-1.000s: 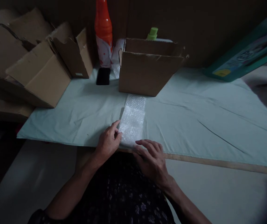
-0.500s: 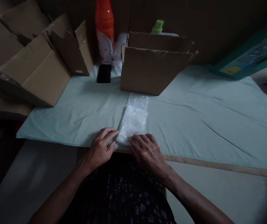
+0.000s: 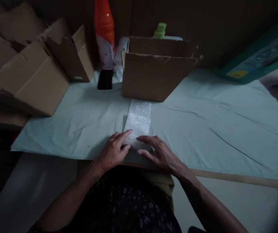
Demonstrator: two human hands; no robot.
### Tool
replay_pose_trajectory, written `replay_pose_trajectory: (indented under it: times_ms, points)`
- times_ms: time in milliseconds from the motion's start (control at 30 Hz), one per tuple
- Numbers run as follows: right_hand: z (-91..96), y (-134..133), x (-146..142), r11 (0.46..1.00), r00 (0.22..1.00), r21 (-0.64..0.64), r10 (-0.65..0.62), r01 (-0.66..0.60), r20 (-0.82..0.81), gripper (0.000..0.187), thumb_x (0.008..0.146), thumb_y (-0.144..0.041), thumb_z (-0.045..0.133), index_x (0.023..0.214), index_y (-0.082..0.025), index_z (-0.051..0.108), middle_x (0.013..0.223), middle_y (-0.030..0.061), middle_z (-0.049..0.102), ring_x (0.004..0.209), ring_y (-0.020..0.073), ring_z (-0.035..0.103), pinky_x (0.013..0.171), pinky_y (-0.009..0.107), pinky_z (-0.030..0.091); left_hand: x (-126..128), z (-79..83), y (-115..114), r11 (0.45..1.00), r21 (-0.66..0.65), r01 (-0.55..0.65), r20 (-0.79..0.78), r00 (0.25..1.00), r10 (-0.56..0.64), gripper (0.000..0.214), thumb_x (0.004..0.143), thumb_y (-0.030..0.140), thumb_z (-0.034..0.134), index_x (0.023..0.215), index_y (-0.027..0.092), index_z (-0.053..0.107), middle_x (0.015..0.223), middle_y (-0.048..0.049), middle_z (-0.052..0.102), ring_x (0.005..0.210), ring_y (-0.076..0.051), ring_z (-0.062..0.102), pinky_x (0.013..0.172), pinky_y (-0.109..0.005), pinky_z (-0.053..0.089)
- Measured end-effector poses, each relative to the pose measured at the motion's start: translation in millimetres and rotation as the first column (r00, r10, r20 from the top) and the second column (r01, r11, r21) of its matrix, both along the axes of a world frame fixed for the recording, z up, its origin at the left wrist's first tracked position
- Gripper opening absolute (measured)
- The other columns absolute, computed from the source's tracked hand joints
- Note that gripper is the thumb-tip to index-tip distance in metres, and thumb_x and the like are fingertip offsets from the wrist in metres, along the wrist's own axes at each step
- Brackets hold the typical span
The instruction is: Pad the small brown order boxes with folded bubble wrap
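A flat strip of bubble wrap [image 3: 140,118] lies on the cloth-covered table, its near part doubled over into a layered pad and its far end meeting the base of a cardboard box. At the pad's near left corner is my left hand [image 3: 114,149], index finger stretched over the wrap and thumb apart from it, by the near edge. My right hand [image 3: 159,152] curves around the near right corner, fingertips at the wrap and a gap between thumb and index finger. Neither hand is closed on the wrap.
The open cardboard box [image 3: 148,76] stands beyond the wrap. A black phone [image 3: 105,79] and an orange bottle [image 3: 105,35] are to its left. Several open cartons [image 3: 41,85] crowd the left side. A green-capped bottle [image 3: 160,30] and a teal container [image 3: 248,64] stand farther back.
My left index finger has moved onto the wrap. My right hand has shifted slightly right, its thumb and index finger now spread apart. The view has tilted a little.
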State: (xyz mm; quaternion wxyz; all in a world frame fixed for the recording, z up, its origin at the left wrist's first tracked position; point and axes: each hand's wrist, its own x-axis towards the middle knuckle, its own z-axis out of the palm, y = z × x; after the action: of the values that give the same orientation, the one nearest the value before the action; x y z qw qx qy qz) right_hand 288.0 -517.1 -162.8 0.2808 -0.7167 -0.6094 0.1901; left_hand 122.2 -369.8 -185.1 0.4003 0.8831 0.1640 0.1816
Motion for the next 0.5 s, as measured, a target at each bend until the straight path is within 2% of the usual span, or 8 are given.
replay_pose_trajectory:
  times_ms: [67, 100, 233, 333, 400, 500]
  points:
    - [-6.8, -9, -3, 0.996, 0.998, 0.071, -0.056, 0.054, 0.025, 0.059, 0.089, -0.045, 0.068, 0.139, -0.018, 0.052, 0.113, 0.0122, 0.072, 0.094, 0.0258, 0.067, 0.082, 0.04, 0.051, 4, -0.1, 2, 0.998, -0.059, -0.027, -0.022, 0.999, 0.026, 0.053, 0.089, 0.017, 0.054, 0.142, 0.018, 0.049, 0.105, -0.0083, 0.069, 0.099, -0.021, 0.064, 0.094, -0.039, 0.053]
    - [-10.9, -12, -5, 0.992, 0.995, 0.099, -0.086, 0.081, 0.046, 0.061, 0.089, -0.042, 0.068, 0.141, -0.019, 0.049, 0.112, 0.0127, 0.072, 0.093, 0.0263, 0.067, 0.082, 0.043, 0.052, 5, 0.8, 2, 0.996, -0.085, -0.038, -0.034, 0.999, 0.035, 0.053, 0.089, 0.018, 0.054, 0.142, 0.017, 0.05, 0.105, -0.0087, 0.069, 0.098, -0.02, 0.065, 0.094, -0.038, 0.053]
    - [-22.8, -14, -12, 0.978, 0.983, 0.115, -0.18, 0.176, 0.025, 0.044, 0.092, -0.02, 0.059, 0.135, -0.023, 0.054, 0.101, 0.0087, 0.074, 0.084, 0.0227, 0.068, 0.078, 0.04, 0.054, 6, 7.6, -2, 0.984, -0.153, -0.092, -0.111, 0.991, 0.076, 0.054, 0.088, 0.02, 0.052, 0.142, 0.017, 0.049, 0.119, -0.0115, 0.069, 0.102, -0.02, 0.066, 0.095, -0.036, 0.053]
    - [-23.3, -16, -12, 0.982, 0.985, 0.085, -0.17, 0.171, -0.018, 0.045, 0.092, -0.022, 0.061, 0.136, -0.023, 0.053, 0.089, 0.0048, 0.073, 0.077, 0.0204, 0.067, 0.069, 0.034, 0.055, 3, 10.3, -8, 0.981, -0.143, -0.134, -0.17, 0.979, 0.109, 0.054, 0.089, 0.021, 0.051, 0.142, 0.016, 0.05, 0.123, -0.0121, 0.069, 0.105, -0.022, 0.066, 0.095, -0.038, 0.053]
    - [-20.9, -23, -11, 0.967, 0.982, 0.177, -0.189, 0.182, 0.026, 0.043, 0.092, -0.024, 0.063, 0.134, -0.022, 0.054, 0.091, 0.0052, 0.072, 0.077, 0.0199, 0.066, 0.068, 0.034, 0.055, 1, 9.4, -11, 0.982, -0.109, -0.153, -0.191, 0.973, 0.13, 0.053, 0.089, 0.021, 0.051, 0.141, 0.017, 0.051, 0.122, -0.0115, 0.07, 0.105, -0.023, 0.066, 0.095, -0.04, 0.053]
    - [-16.0, -33, -13, 0.905, 0.951, 0.386, -0.261, 0.18, 0.168, 0.036, 0.091, -0.023, 0.065, 0.127, -0.022, 0.057, 0.104, 0.0091, 0.069, 0.09, 0.0219, 0.065, 0.076, 0.037, 0.053, 4, 5.6, -13, 0.986, -0.055, -0.156, -0.208, 0.968, 0.142, 0.052, 0.089, 0.02, 0.051, 0.141, 0.019, 0.052, 0.122, -0.0107, 0.07, 0.106, -0.023, 0.067, 0.096, -0.04, 0.053]
